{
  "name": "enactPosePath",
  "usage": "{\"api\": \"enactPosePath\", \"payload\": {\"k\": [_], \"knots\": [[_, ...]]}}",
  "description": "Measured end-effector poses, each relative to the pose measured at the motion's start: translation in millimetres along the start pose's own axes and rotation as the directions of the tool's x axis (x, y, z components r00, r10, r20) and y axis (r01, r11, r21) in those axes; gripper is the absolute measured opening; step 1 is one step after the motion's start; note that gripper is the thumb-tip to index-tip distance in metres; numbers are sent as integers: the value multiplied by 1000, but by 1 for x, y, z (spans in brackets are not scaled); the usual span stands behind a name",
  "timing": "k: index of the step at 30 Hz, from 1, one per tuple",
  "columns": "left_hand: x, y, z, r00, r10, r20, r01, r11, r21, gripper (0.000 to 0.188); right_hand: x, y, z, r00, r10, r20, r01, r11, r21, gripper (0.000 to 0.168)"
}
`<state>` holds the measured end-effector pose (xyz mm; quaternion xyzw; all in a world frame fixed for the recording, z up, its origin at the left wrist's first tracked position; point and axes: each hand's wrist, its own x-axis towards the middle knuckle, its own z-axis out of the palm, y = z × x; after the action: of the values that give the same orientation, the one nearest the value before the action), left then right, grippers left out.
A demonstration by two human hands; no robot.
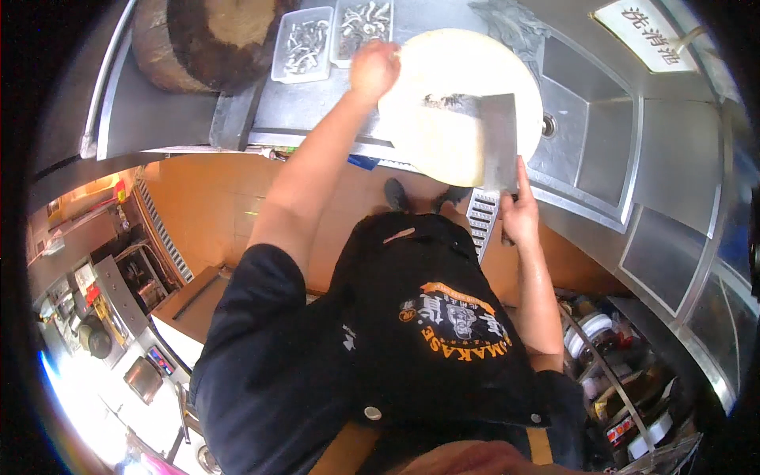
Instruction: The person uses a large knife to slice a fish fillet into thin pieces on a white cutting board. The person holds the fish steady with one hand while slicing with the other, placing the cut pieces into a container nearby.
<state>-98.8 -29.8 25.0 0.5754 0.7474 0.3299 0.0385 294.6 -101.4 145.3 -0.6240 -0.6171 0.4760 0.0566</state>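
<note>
My right hand grips a Chinese cleaver by its handle, the index finger stretched along the blade's back corner. The broad grey blade lies over the right part of a round, pale cutting board. Small dark scraps sit on the board beside the blade. My left hand is at the board's left edge, fingers curled and blurred. It overlaps the lower right corner of a clear plastic container of grey-and-white cut strips; whether it holds anything is hidden. A second such container stands to its left.
A thick round wooden chopping block stands at the far left of the steel counter. A grey cloth or plastic sheet lies behind the board. A steel sink opens at right. Cluttered shelves are low at right.
</note>
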Motion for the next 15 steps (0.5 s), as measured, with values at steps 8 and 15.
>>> {"api": "enactPosePath", "payload": {"k": [8, 15], "knots": [[-57, 65, 36, 954, -115, 278, 66, 981, 180, 18, 65, -11, -33, 981, -190, 24, 167, 783, -599, 84], [-57, 67, 38, 976, -127, 174, 88, 972, 218, 15, 64, 13, -59, 975, -67, 213, 217, 510, -832, 90]]}}
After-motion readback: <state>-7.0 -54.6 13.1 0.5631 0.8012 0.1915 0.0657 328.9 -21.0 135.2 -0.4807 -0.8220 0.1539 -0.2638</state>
